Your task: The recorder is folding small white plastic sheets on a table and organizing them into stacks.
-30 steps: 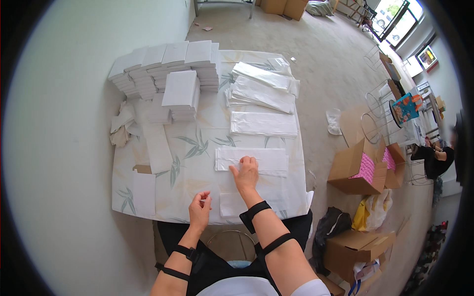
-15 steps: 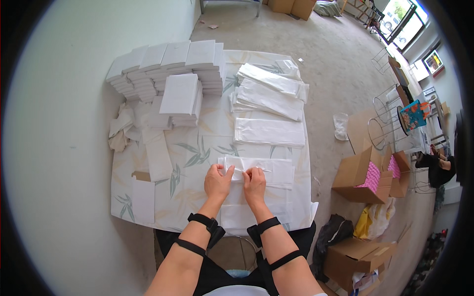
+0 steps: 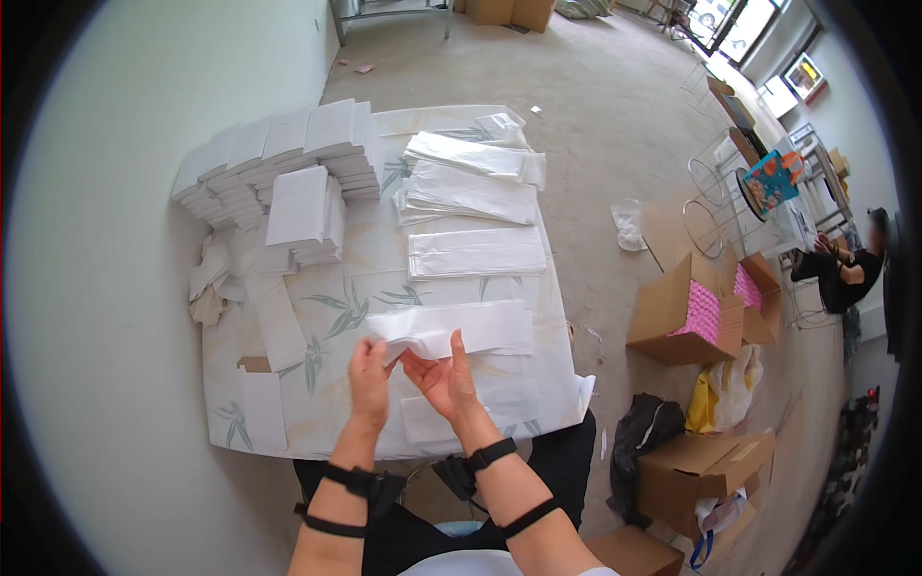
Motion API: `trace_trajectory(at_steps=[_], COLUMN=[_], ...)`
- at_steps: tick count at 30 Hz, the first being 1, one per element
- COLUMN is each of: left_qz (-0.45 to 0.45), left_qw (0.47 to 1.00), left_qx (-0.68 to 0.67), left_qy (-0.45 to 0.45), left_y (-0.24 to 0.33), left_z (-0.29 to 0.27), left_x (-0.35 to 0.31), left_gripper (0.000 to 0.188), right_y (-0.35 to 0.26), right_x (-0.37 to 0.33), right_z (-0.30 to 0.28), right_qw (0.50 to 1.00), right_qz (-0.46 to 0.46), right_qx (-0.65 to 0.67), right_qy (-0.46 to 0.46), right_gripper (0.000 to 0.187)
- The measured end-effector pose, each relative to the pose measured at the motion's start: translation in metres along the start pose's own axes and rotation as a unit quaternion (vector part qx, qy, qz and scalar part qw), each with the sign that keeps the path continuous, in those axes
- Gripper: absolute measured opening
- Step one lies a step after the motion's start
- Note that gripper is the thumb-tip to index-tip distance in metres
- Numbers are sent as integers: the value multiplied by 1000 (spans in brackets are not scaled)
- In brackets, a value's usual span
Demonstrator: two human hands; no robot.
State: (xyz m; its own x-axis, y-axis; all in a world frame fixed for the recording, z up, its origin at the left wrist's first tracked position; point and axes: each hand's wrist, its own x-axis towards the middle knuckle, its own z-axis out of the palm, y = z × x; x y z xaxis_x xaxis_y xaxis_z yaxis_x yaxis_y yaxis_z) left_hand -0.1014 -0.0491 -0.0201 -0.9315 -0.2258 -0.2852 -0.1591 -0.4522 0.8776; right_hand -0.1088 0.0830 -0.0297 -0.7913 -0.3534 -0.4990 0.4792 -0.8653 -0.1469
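Note:
A long, thin white sleeve (image 3: 480, 324), which looks like a flat bag, lies across the near middle of the table, its left end lifted and creased. My left hand (image 3: 369, 389) pinches that raised end, fingers closed and blurred. Palm up, my right hand (image 3: 444, 386) has its thumb spread away from its fingers, and its fingertips touch the sleeve's near edge from below. More white material shows under the sleeve. Beyond it sits a neat pile of similar sleeves (image 3: 477, 253). Another flat white piece (image 3: 432, 420) rests by the table's front edge.
Stacked white boxes (image 3: 298, 206) fill the table's far left, with crumpled off-white cloth or paper (image 3: 209, 278) before them. An opened flat white box (image 3: 262, 408) lies at the near left. Cartons (image 3: 672, 312) stand on the floor at right. Another person (image 3: 853, 269) sits at far right.
The sleeve's left end has been raised off the table by my left hand. My right hand has turned palm up and opened its thumb. The whole view has shifted right.

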Motion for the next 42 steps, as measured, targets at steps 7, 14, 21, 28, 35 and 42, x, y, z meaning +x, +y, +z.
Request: trace_trajectory(at_steps=[7, 14, 21, 28, 35, 42], left_qz=[-35, -97, -125, -70, -77, 119], left_qw=[995, 986, 968, 888, 714, 806], left_qx=[52, 139, 208, 420, 640, 537], left_qy=[-73, -2, 55, -170, -272, -219], left_y=[80, 44, 24, 94, 96, -13], left_z=[-55, -115, -123, -85, -93, -81], left_x=[-50, -84, -114, -177, -194, -157], left_gripper=[24, 26, 18, 15, 12, 16], right_y=[-64, -45, 27, 51, 28, 35], right_x=[-10, -97, -138, -169, -140, -136], right_z=[-21, -56, -87, -43, -59, -101], right_qw=[981, 832, 663, 591, 484, 404], right_qz=[-175, -134, -211, -332, -411, -408], right_qx=[-52, -528, -645, -710, -761, -797], right_qy=[-61, 105, 315, 187, 137, 186], right_gripper=[27, 21, 39, 14, 13, 43])
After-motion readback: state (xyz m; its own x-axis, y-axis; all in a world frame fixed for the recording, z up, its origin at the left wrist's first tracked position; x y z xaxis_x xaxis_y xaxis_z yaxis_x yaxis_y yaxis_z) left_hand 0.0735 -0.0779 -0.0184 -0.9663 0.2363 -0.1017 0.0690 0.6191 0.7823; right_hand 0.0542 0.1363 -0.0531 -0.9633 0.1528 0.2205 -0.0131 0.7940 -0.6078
